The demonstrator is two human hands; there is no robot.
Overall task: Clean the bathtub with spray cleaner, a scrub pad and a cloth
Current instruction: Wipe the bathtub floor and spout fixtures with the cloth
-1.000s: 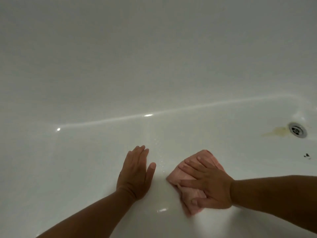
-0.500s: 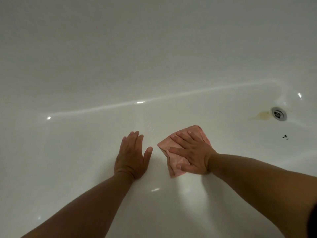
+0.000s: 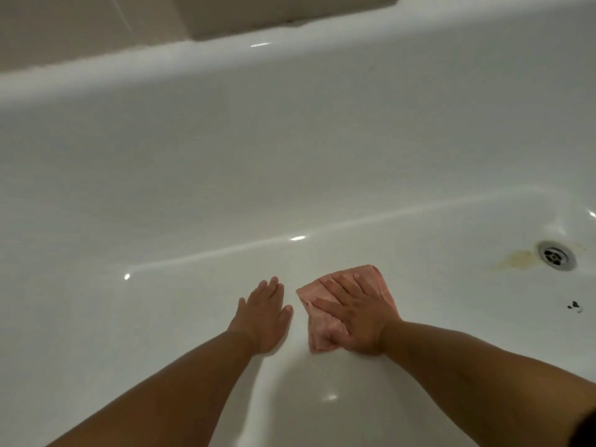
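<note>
From my station I saw the white bathtub (image 3: pixel 290 156) filling almost the whole head view, its far side sloping down to a glossy floor with small glints of light along the curve. Above its far rim (image 3: pixel 322 37) ran a strip of pale tiled wall (image 3: pixel 64 27). The bare left forearm (image 3: pixel 161 391) and right forearm (image 3: pixel 483 366) reached in from the bottom edge towards the middle of the floor. The left hand (image 3: pixel 263 314) lay flat on the bare enamel, fingers straight and close together, thumb out to the side, holding nothing. Just beside it, not touching, the right hand (image 3: pixel 358 314) was spread palm down on the pink cloth (image 3: pixel 321 333), fingers straight and slightly fanned, pressing it to the floor rather than gripping it. The cloth lay folded and flat on the tub floor under that palm; one corner stuck out beyond the fingertips towards the far side, and a crumpled edge showed by the thumb on the side nearer the left hand. Well to the right sat the round metal drain (image 3: pixel 556 254), with a yellowish stain (image 3: pixel 516 259) touching its left edge. Nearer me, below the drain, a few small dark specks (image 3: pixel 574 305) lay on the enamel; what they were I could not tell.
</note>
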